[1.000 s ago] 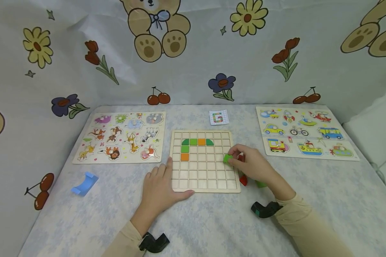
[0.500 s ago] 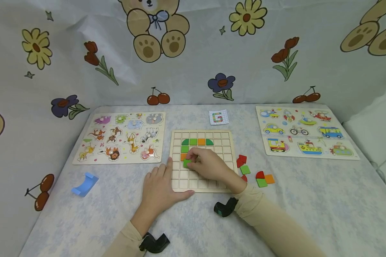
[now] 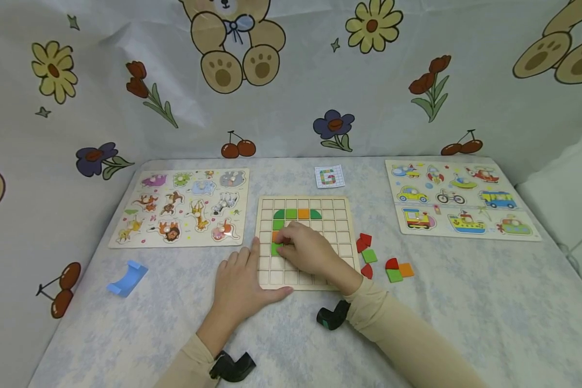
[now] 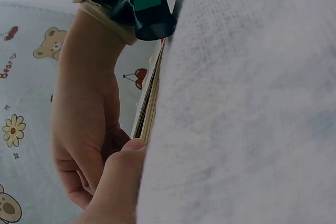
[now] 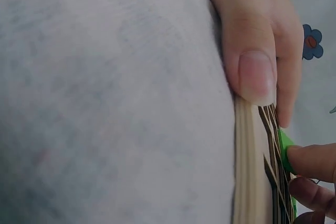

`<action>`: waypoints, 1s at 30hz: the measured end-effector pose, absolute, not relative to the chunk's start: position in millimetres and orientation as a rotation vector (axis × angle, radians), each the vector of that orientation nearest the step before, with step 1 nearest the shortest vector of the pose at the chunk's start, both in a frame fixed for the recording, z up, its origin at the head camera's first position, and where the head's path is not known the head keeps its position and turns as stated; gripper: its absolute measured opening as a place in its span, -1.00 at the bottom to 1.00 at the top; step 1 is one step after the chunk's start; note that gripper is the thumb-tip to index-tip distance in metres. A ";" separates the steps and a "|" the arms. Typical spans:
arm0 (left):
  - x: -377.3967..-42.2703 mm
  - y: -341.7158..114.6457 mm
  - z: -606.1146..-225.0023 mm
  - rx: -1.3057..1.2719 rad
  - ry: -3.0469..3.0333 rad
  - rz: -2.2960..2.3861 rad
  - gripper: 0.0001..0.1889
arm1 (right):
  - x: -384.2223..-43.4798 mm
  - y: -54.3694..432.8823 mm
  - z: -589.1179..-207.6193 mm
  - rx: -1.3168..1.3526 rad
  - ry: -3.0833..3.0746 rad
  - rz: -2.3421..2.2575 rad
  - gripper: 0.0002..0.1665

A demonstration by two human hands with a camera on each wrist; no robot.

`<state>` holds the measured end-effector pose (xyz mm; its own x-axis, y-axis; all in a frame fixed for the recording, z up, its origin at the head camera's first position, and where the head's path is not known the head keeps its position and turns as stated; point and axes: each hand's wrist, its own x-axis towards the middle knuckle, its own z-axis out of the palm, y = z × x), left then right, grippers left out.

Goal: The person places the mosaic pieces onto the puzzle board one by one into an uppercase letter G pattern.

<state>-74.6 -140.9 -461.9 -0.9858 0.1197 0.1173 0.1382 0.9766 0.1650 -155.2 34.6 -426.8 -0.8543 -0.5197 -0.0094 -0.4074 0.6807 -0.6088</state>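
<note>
A wooden grid board [image 3: 338, 216] lies at the table's middle, with green and orange tiles [image 3: 298, 214] set in its upper rows. My right hand [image 3: 283, 246] reaches over the board and pinches a green tile [image 3: 276, 249] down on a left-column cell, just below an orange tile [image 3: 274, 236]. In the right wrist view the green tile [image 5: 285, 148] shows under my right fingertips [image 5: 313, 161]. My left hand [image 3: 244, 260] lies flat on the cloth at the board's front left corner, its thumb [image 5: 256, 72] against the board's edge [image 5: 249, 171].
Loose red, green and orange tiles [image 3: 396, 270] lie right of the board. A small pattern card [image 3: 330, 177] sits behind it. An animal puzzle [image 3: 184, 207] is at left, a vehicle puzzle [image 3: 458, 207] at right, and a blue curved piece [image 3: 127, 277] at front left.
My right hand carried the green tile from the board's right edge leftward across it and lowered it onto a left-column cell. The left hand stayed put.
</note>
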 end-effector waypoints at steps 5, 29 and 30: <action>-74.8 -141.1 -462.6 -0.198 -3.016 -0.259 0.40 | -152.0 36.9 -425.9 -0.806 2.742 -0.847 -0.86; -75.8 -140.4 -465.5 -0.184 -3.024 -0.260 0.43 | -141.7 140.7 -404.6 -0.553 2.777 -0.914 -0.63; -75.8 -140.5 -465.5 -0.186 -3.022 -0.259 0.43 | -143.7 148.3 -405.3 -0.528 2.789 -0.897 -0.63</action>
